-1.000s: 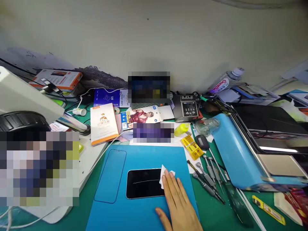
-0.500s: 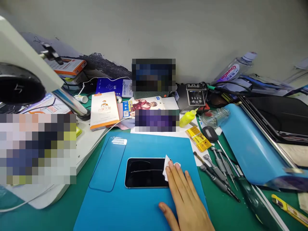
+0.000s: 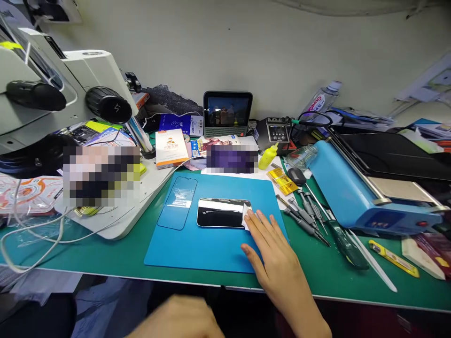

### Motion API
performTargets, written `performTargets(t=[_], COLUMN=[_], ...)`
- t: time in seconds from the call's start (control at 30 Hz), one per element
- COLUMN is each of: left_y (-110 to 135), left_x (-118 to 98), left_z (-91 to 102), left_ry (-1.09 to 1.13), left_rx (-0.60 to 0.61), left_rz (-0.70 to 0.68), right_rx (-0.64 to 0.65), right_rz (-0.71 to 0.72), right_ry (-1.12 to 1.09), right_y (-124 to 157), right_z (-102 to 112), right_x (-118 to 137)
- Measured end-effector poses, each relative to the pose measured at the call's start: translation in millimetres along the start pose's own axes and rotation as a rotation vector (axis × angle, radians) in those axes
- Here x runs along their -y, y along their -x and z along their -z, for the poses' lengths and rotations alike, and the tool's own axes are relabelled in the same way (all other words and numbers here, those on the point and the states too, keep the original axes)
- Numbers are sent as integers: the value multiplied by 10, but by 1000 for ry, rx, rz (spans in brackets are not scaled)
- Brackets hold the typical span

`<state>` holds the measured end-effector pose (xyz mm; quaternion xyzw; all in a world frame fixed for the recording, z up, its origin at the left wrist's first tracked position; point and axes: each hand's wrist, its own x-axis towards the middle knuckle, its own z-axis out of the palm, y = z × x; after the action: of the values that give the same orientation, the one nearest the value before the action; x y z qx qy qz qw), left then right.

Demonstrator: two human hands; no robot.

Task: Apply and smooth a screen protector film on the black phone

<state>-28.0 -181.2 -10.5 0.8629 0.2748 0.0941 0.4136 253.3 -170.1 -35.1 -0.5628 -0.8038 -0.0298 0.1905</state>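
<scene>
A smartphone (image 3: pixel 218 218) with a black screen lies sideways on the blue mat (image 3: pixel 197 253). My right hand (image 3: pixel 271 244) holds a small white wipe (image 3: pixel 245 219) under its fingertips against the phone's right end. Its fingers are stretched forward, with the thumb apart over the mat. My left hand (image 3: pixel 179 319) shows at the bottom edge, in front of the table; motion smears it and its fingers cannot be made out. To the left of the phone lies a clear screen protector (image 3: pixel 176 213) with a dark border and a white printed label.
A microscope (image 3: pixel 109 103) on a white base (image 3: pixel 123 220) stands at left. Screwdrivers (image 3: pixel 310 220), a yellow bottle (image 3: pixel 268 157) and a yellow cutter (image 3: pixel 393 258) lie right of the mat. A blue machine (image 3: pixel 338 188) stands farther right. A small screen (image 3: pixel 227 112) is at the back.
The view has shifted back, showing the table's front edge. My left hand has come into view at the bottom. My right hand stays on the wipe at the phone's right end.
</scene>
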Motion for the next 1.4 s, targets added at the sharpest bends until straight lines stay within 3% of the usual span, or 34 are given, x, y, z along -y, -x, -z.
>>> performTargets(t=[0.07,0.1,0.13,0.17,0.27,0.43,0.7,0.93,1.17,1.4], left_y=[-33,-78,-141,-219,-476,-701,-668,-629,-600,-600], left_x=[138,211,284,353,521,660,714,738,727,734], left_z=[217,321,413,487,588,549,553,549,565,550], left_ry=[-62,-120,-300,-466,-683,-710,-615,-644,-748,-777], left_rx=[-150,-278,-489,-613,-585,-493,-509,-533,-590,-587], left_rz=[0,9,50,84,68,117,110,101,90,119], right_rx=[-5,-7,-6,-1,37,126,96,122,137,175], right_rz=[16,21,24,25,8,-40,38,-4,58,7], right_ry=[18,27,33,38,38,-6,31,29,46,30], right_y=[6,3,-7,-27,-159,-419,-87,-396,-165,-468], right_z=[23,31,36,37,14,-46,64,-61,6,-118], right_x=[12,17,20,20,7,-30,73,47,144,151])
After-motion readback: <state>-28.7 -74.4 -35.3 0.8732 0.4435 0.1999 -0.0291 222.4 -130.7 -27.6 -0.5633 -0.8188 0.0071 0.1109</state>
